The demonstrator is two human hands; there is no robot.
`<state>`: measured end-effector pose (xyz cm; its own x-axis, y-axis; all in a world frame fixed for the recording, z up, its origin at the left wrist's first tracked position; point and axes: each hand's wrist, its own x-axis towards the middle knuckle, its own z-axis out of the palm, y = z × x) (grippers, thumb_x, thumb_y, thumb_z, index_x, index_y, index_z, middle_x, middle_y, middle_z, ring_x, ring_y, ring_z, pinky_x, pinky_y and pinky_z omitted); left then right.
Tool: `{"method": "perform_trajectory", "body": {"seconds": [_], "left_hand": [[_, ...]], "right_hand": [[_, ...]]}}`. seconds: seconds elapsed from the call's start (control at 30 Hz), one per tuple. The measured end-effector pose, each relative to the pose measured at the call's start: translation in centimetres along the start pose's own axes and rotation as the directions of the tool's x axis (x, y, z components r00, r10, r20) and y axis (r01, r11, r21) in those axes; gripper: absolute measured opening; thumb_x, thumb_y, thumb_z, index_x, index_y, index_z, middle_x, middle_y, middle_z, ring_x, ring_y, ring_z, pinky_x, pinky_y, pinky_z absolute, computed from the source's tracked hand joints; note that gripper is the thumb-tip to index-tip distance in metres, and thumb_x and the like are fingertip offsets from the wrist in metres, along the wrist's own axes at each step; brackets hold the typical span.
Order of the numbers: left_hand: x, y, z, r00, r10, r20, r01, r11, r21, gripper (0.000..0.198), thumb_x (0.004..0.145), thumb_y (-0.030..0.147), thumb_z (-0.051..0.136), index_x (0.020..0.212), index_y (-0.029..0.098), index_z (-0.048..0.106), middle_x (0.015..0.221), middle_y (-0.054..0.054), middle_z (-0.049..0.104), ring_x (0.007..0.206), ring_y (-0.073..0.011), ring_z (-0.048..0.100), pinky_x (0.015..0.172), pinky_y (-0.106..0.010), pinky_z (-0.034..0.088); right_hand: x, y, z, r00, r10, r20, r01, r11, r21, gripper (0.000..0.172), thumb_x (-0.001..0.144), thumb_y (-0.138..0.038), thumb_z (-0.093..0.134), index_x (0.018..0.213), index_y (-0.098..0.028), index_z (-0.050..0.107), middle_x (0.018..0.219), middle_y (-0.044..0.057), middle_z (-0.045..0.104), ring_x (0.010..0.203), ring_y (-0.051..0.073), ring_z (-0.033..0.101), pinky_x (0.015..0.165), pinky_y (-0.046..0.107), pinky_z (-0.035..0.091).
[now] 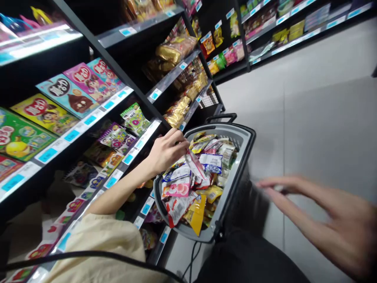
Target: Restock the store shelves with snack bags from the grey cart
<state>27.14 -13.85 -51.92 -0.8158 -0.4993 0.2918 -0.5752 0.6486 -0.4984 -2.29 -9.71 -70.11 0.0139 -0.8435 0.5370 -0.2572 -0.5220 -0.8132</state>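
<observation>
A grey basket (235,173) with a black rim is filled with small snack packets, and a black handle stands up at its far end. Over its left side, my left hand (171,149) is closed, with its fingers pinching the end of a pink-and-white snack packet (194,164) that hangs down onto the heap. A yellow packet (196,214) lies near the basket's front end, and a blue-and-white packet (210,162) is near the middle. To the right of the basket, my right hand (321,212) is blurred by motion. Its fingers are stretched out, apart from the thumb, with nothing visible between them.
On the left, a shelf (73,135) with price tags carries boxed sweets (66,94) and bagged candies (118,137). Gold-wrapped bags (179,110) fill the shelves beyond. More shelving (294,33) runs along the back. Pale floor tiles (318,114) lie at right. A black cable (88,254) crosses the bottom left.
</observation>
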Motion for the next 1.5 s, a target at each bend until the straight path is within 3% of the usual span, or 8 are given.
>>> {"method": "perform_trajectory", "body": {"seconds": [0.2,0.4,0.5,0.63,0.73,1.0,1.23,1.5], "left_hand": [[-1.2,-0.1,-1.4,0.919,-0.046,-0.391,0.013,0.996,-0.087,0.014,0.093,0.021,0.070,0.104,0.028,0.072,0.089,-0.004,0.070,0.085,-0.0188,0.067,0.070,-0.036,0.060],[-1.7,2.1,-1.0,0.807,-0.198,-0.556,0.053,0.963,-0.265,0.019,0.092,0.011,0.067,0.094,0.028,0.076,0.089,-0.003,0.071,0.084,-0.0176,0.068,0.068,-0.033,0.059],[-1.4,3.8,2.1,0.748,-0.510,-0.424,0.206,0.786,-0.582,0.020,0.095,0.015,0.064,0.084,0.026,0.076,0.093,-0.002,0.073,0.090,-0.0160,0.069,0.075,-0.030,0.059],[0.2,6.3,7.1,0.609,-0.771,0.187,0.397,0.091,-0.913,0.028,0.101,0.043,0.058,0.121,0.030,0.071,0.137,-0.008,0.065,0.110,-0.0208,0.068,0.079,-0.029,0.060],[1.6,7.7,9.7,0.655,-0.661,0.366,0.434,-0.067,-0.898,0.067,0.090,0.048,0.074,0.150,0.038,0.047,0.160,-0.009,0.046,0.138,-0.0281,0.054,0.104,-0.041,0.056],[0.3,8.8,12.9,0.860,-0.413,0.300,0.371,0.104,-0.923,0.092,0.074,0.045,0.090,0.154,0.030,0.046,0.163,-0.013,0.042,0.149,-0.0366,0.041,0.126,-0.056,0.032],[-1.2,9.4,15.3,0.857,-0.483,0.179,0.320,0.227,-0.920,0.108,0.074,0.047,0.089,0.162,0.032,0.028,0.170,-0.013,0.028,0.155,-0.0366,0.031,0.130,-0.058,0.025],[-1.3,9.8,15.5,0.850,-0.481,0.215,0.329,0.166,-0.930,0.115,0.075,0.050,0.088,0.164,0.038,0.017,0.172,-0.012,0.019,0.153,-0.0378,0.036,0.125,-0.058,0.035]], "right_hand": [[10.6,-3.5,8.7,0.927,0.242,0.288,-0.358,0.801,0.479,0.053,0.080,-0.056,0.079,0.120,-0.021,0.068,0.130,0.014,0.072,0.122,0.034,0.067,0.107,0.057,0.052],[6.1,-3.7,10.2,0.697,0.176,0.696,-0.695,0.407,0.593,0.070,0.077,-0.054,0.083,0.134,-0.021,0.058,0.123,0.014,0.072,0.107,0.028,0.072,0.083,0.042,0.062],[3.6,-2.7,8.9,0.781,0.179,0.598,-0.607,0.440,0.661,0.053,0.078,-0.051,0.082,0.117,-0.019,0.065,0.107,0.009,0.074,0.096,0.023,0.072,0.084,0.037,0.059],[3.8,-0.1,7.6,0.909,0.355,0.218,-0.399,0.592,0.700,0.040,0.081,-0.053,0.078,0.098,-0.019,0.064,0.101,0.005,0.070,0.092,0.019,0.066,0.085,0.033,0.053],[4.2,1.6,7.2,0.915,0.395,0.083,-0.343,0.653,0.675,0.039,0.082,-0.056,0.075,0.091,-0.021,0.060,0.093,0.002,0.067,0.086,0.017,0.063,0.080,0.031,0.052],[4.1,2.9,8.4,0.881,0.461,0.109,-0.389,0.573,0.721,0.044,0.089,-0.065,0.067,0.103,-0.024,0.059,0.095,0.003,0.071,0.088,0.020,0.068,0.084,0.038,0.057],[5.0,4.0,8.5,0.894,0.419,0.162,-0.402,0.586,0.703,0.046,0.087,-0.066,0.067,0.092,-0.020,0.068,0.094,0.005,0.074,0.092,0.023,0.069,0.087,0.043,0.059],[4.8,4.1,8.5,0.877,0.447,0.175,-0.417,0.528,0.740,0.044,0.088,-0.063,0.068,0.096,-0.020,0.072,0.099,0.006,0.076,0.098,0.024,0.071,0.092,0.044,0.058]]}}
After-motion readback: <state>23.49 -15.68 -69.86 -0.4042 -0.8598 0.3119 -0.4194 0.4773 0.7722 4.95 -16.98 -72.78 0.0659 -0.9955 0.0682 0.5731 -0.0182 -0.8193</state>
